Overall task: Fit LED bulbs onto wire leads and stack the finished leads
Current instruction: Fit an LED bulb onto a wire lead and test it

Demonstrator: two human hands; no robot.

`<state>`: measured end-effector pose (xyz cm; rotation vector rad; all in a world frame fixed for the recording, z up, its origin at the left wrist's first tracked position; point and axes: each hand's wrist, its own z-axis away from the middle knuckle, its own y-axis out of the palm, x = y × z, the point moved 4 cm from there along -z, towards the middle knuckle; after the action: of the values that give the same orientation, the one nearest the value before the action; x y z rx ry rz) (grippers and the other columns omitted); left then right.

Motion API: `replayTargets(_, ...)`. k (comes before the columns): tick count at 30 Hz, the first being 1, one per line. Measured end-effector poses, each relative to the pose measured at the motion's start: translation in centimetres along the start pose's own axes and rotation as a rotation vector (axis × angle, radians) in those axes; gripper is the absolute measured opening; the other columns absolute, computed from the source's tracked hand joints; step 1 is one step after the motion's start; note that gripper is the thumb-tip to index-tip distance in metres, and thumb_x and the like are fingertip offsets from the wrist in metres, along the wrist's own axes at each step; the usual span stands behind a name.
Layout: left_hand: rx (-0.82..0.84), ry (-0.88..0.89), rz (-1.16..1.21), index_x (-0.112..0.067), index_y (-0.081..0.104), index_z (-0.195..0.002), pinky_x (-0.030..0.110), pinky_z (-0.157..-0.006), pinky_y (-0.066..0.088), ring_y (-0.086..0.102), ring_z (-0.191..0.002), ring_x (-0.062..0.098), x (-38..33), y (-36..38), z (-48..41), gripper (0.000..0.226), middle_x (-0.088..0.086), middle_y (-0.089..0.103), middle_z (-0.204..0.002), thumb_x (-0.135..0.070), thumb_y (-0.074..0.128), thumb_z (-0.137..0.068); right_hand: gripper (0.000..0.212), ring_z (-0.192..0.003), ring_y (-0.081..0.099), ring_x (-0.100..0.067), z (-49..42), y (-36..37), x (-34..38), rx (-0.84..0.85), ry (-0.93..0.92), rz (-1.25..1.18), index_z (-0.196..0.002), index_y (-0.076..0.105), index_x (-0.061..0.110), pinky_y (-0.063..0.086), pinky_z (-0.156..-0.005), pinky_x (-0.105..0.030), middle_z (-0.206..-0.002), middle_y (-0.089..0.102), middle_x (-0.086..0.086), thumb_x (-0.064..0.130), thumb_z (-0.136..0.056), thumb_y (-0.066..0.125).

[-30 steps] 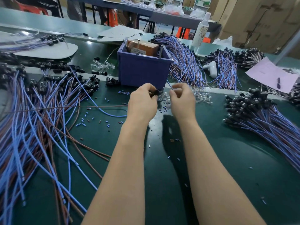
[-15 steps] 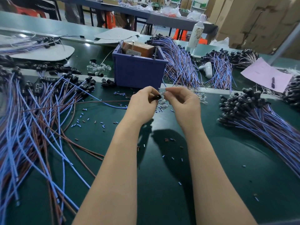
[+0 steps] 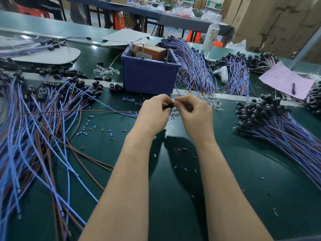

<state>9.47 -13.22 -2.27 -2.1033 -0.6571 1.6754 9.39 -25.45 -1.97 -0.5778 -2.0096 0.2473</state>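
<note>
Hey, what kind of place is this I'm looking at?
Most likely an electronics assembly workshop. Heaps of blue-and-brown wire leads cover the green bench, cardboard cartons stand stacked behind, and the left hand holds a black socket while the right hand pinches a clear LED bulb.

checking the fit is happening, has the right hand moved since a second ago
Yes: against the blue bin, the right hand has shifted left, toward the left hand, so the gap between them has closed.
</note>
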Motion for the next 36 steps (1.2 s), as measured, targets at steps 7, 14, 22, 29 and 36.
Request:
replayTargets(7, -0.002, -0.002, -0.149, -0.027, 0.065, -0.105, 0.031, -0.096, 0.033, 0.057, -0.107, 0.017, -0.4, -0.1, 0.0, 0.018, -0.008, 0.071, -0.101, -0.036, 0.060, -0.090, 0.009, -0.075, 0.062, -0.009, -0.4, -0.9, -0.8, 0.008, 0.141, -0.138, -0.085, 0.068, 0.017, 0.052, -0.078, -0.027, -0.077, 0.067, 0.004, 0.011, -0.088, 0.063)
replayTargets(14, 0.057, 0.033, -0.061, -0.021, 0.064, -0.097, 0.043, -0.096, 0.042, 0.062, -0.091, 0.021, -0.8, 0.0, 0.4, 0.012, -0.003, 0.071, -0.086, -0.030, 0.059, -0.091, 0.008, -0.063, 0.061, -0.001, -0.2, -0.7, -1.9, 0.029, 0.332, -0.487, -0.083, 0.066, 0.013, 0.048, -0.064, -0.012, -0.073, 0.066, 0.000, 0.009, -0.089, 0.062)
replayTargets(22, 0.019, 0.089, -0.098, -0.014, 0.066, -0.097, 0.028, -0.077, 0.044, 0.058, -0.084, 0.022, -0.5, 0.0, 0.2, 0.012, 0.001, 0.066, -0.083, -0.023, 0.060, -0.090, 0.014, -0.074, 0.057, -0.017, 0.4, 0.8, -2.3, 0.080, 0.499, -0.704, -0.078, 0.063, 0.009, 0.050, -0.077, -0.023, -0.078, 0.062, -0.009, 0.005, -0.090, 0.059)
replayTargets(29, -0.006, 0.059, -0.075, -0.014, 0.065, -0.097, 0.030, -0.081, 0.046, 0.059, -0.088, 0.022, -0.3, 0.1, 0.1, 0.013, 0.002, 0.070, -0.089, -0.023, 0.060, -0.090, 0.017, -0.069, 0.063, -0.011, 0.5, 1.3, -2.4, 0.082, 0.602, -0.889, -0.082, 0.065, 0.007, 0.053, -0.074, -0.019, -0.072, 0.068, -0.002, 0.009, -0.094, 0.053)
replayTargets(36, -0.011, -0.025, -0.042, -0.016, 0.066, -0.101, 0.038, -0.093, 0.046, 0.062, -0.099, 0.023, -0.2, 0.7, 0.1, 0.016, 0.002, 0.071, -0.097, -0.025, 0.061, -0.089, 0.017, -0.069, 0.065, -0.012, 0.3, 1.1, -2.5, 0.086, 0.535, -0.707, -0.080, 0.067, 0.009, 0.055, -0.070, -0.020, -0.073, 0.069, -0.004, 0.016, -0.093, 0.057)
